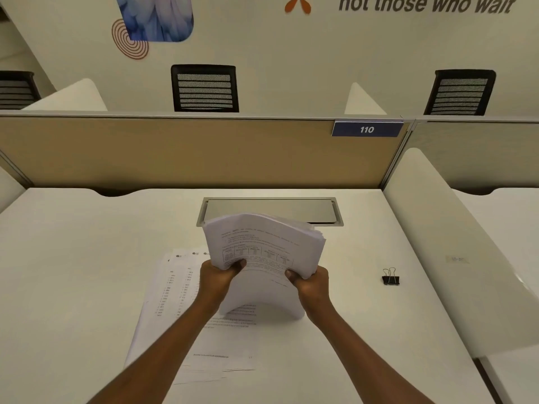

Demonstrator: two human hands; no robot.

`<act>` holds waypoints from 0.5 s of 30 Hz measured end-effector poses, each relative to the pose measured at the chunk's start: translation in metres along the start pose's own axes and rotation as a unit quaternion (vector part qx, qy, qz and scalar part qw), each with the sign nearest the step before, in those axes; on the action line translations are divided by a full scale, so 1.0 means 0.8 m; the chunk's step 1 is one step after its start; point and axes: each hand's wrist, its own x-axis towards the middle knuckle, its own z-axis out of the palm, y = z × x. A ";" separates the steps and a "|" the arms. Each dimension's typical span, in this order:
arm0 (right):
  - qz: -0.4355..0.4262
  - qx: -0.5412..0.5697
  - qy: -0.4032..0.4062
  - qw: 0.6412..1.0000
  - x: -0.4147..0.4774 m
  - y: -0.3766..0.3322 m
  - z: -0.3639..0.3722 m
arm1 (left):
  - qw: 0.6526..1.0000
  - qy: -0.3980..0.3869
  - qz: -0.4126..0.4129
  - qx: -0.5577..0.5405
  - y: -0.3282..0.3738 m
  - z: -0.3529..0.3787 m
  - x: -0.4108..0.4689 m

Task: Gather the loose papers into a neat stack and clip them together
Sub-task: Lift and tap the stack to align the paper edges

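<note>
A thick stack of printed papers point(264, 243) stands on edge above the white desk point(73, 258), bowed backward at the top. My left hand point(217, 277) grips its left side and my right hand point(310, 282) grips its right side, thumbs on the front sheet. Several loose sheets point(172, 290) lie flat on the desk under and to the left of my arms. A black binder clip point(390, 277) rests on the desk to the right of my right hand, apart from the papers.
A metal cable hatch point(271, 209) is set into the desk behind the stack. A tan partition point(175, 153) with a "110" label closes the back; a white divider point(455, 243) runs along the right. Black chairs stand beyond.
</note>
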 end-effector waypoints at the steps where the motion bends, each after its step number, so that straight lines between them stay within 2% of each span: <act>1: -0.001 0.006 0.005 1.000 -0.001 -0.001 0.001 | 1.000 0.014 0.001 -0.009 0.001 0.002 -0.002; 6: -0.005 0.002 0.012 1.000 -0.005 0.004 0.001 | 0.998 0.054 0.007 -0.008 -0.010 0.003 -0.010; 15: 0.018 -0.046 0.034 0.998 -0.004 0.018 0.003 | 0.998 0.066 -0.003 -0.014 -0.012 0.014 -0.020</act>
